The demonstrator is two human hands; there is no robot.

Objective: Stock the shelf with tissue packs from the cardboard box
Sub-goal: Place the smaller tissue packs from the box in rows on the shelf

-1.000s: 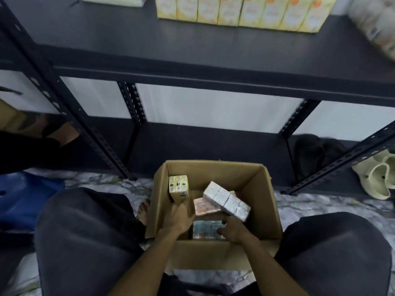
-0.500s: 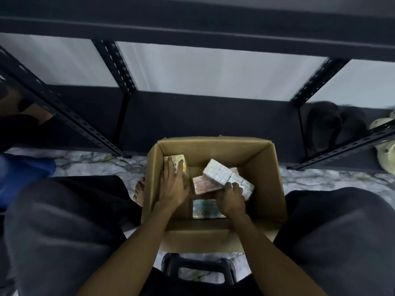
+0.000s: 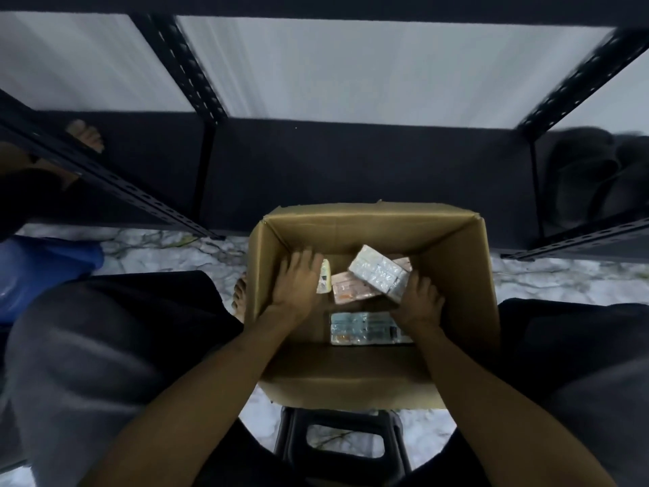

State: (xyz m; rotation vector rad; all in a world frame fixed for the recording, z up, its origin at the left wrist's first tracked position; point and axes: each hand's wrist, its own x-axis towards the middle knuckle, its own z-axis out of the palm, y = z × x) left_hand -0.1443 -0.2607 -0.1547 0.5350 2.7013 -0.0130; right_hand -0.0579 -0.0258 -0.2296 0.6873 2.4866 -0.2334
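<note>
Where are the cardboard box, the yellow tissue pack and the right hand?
cardboard box [image 3: 372, 228]: head view, inner face of the far wall.
yellow tissue pack [image 3: 325, 279]: head view, strip showing beside the left hand.
right hand [image 3: 419, 305]: head view, back of the hand.

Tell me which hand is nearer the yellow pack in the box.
Left. The left hand lies over the yellow pack; the right hand is across the cardboard box.

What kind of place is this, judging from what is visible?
Probably a small shop or storeroom, though a home is possible. A black metal shelf rack stands against a pale wall, an open cardboard box of wrapped tissue packs sits on a marble-patterned floor, and dark shoes lie on the bottom shelf.
</note>
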